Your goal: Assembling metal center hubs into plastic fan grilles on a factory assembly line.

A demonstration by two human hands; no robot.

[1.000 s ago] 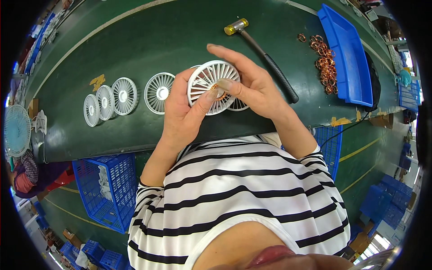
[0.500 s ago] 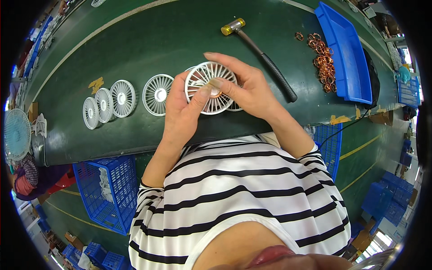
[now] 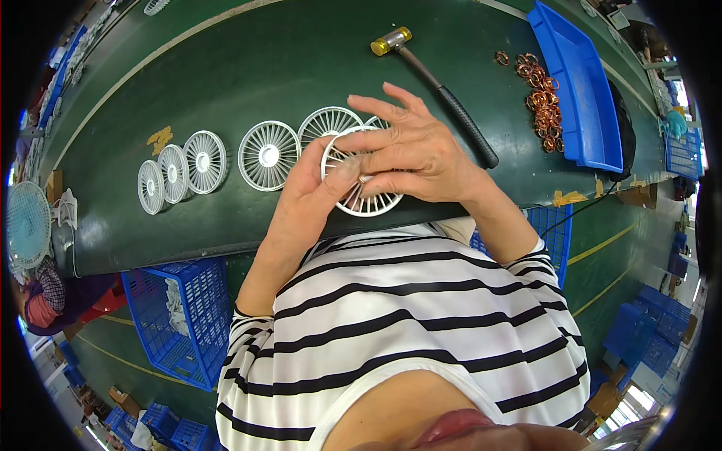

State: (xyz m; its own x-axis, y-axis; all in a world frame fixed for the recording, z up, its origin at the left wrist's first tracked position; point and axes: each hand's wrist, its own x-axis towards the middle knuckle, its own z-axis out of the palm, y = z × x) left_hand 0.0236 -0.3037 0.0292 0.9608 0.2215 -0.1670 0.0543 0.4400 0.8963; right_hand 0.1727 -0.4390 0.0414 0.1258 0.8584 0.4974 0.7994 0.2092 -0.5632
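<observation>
My left hand [image 3: 307, 192] grips the rim of a white spoked wheel [image 3: 374, 204], its thumb lying across the face toward the hub. Over the same wheel is my right hand [image 3: 410, 154], with its thumb and a finger closed at the hub and its upper fingers raised and spread. Those fingers cover much of the hub, so I cannot make out what lies there. Just behind the held wheel, another white wheel [image 3: 329, 120] and part of a further one show on the green table [image 3: 301, 60]. To the left stands a white wheel [image 3: 268, 155] near my left hand.
Several white wheels [image 3: 202, 161] line the left side. A hammer [image 3: 432, 79] with yellow faces lies beyond my right hand. Copper-coloured rings [image 3: 544, 105] are heaped beside a blue tray [image 3: 577, 90]. A blue crate [image 3: 177, 323] sits below the table edge.
The held wheel has come slightly nearer to me and to the right. My right hand has shifted from gripping its rim to its hub, fingers lifted. Wheels behind are now more visible.
</observation>
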